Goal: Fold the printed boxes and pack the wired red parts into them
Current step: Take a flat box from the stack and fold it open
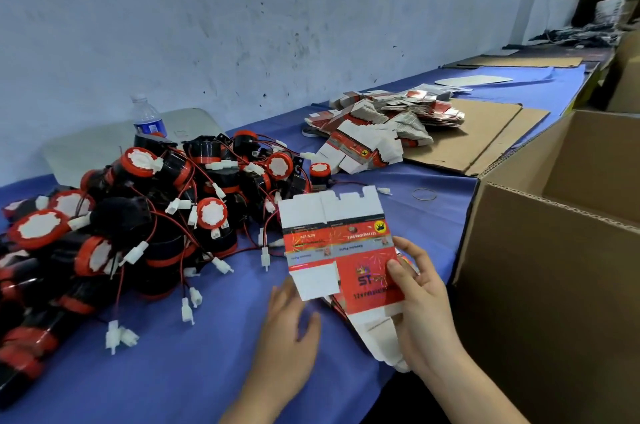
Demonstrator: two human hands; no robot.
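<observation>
At the blue tabletop's [173, 371] near edge, the right hand [422, 312] pinches a flat printed box [346, 250], left hand [287, 330] open beside it; likely next, pop it square.

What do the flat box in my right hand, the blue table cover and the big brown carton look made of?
Flat box: thin card, glossy red print with sparkly patches, plain white flaps, sharp creases. Table cover: matte blue, probably cloth or nonwoven sheet; it wrinkles softly. Carton: brown corrugated cardboard, matte; its cut edge looks fluted.
</observation>
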